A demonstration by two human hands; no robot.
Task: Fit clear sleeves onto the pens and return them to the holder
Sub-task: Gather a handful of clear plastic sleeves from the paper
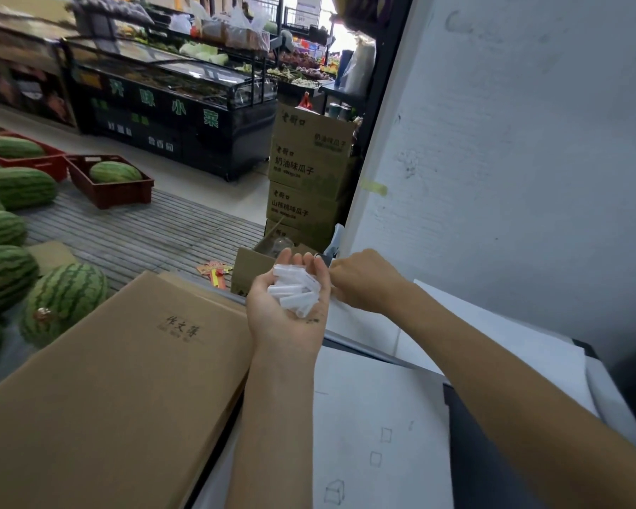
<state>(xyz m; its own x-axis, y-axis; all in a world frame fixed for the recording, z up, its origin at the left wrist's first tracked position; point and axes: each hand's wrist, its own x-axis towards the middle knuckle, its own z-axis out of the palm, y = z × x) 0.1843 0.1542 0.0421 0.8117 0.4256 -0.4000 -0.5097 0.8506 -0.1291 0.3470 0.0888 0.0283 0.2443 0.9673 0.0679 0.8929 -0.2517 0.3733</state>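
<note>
My left hand [283, 314] is turned palm up at the centre, its fingers loosely cupped under a small heap of several short clear sleeves [296, 290]. My right hand [364, 281] is just to the right of it with its back towards me and its fingers curled in by the left fingertips. A small dark object [324, 257] shows between the two hands; what it is and whether the right fingers pinch it is hidden. I see no whole pen and no pen holder.
A large brown cardboard box [125, 380] lies to the left of my arms, and white paper sheets [379, 416] lie under them. A white board [511, 141] rises on the right. Watermelons [65, 299], red crates and stacked cartons [305, 185] stand beyond.
</note>
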